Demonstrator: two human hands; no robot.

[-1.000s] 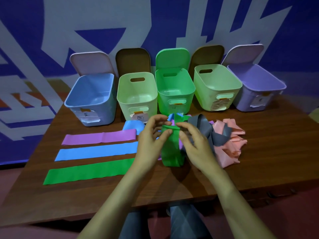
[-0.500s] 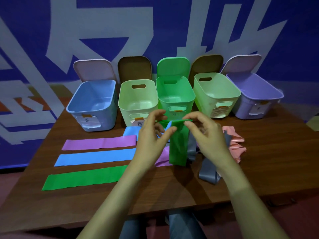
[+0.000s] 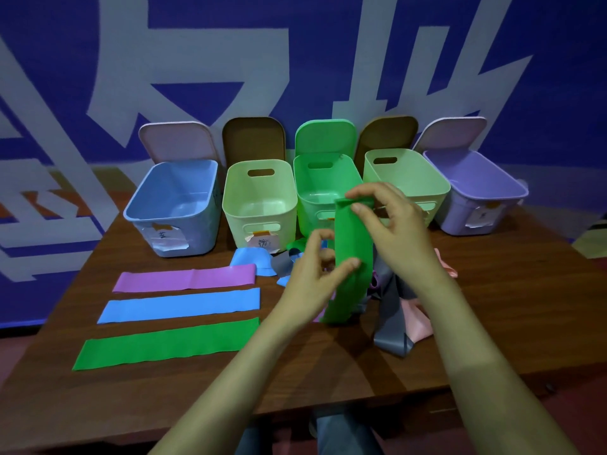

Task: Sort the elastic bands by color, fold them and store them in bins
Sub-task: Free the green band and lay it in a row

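The scene was dim with a bluish cast; soft light fell from above the table (image 3: 512,310), leaving faint shadows toward its near edge. Wide-angle distortion bent the wall (image 3: 295,44) behind the table, and detail looked slightly soft

up goes the right hand (image 3: 394,231), lifting the top end of the green band (image 3: 353,257) from low over the table (image 3: 492,323) to right in front of the green bin (image 3: 315,192). the left hand (image 3: 315,277) has left that top end and slid down, now pinching the band about halfway along. the band hangs out longer, its tail down near the table. the grey band (image 3: 392,323) has slipped down toward the table's near edge.
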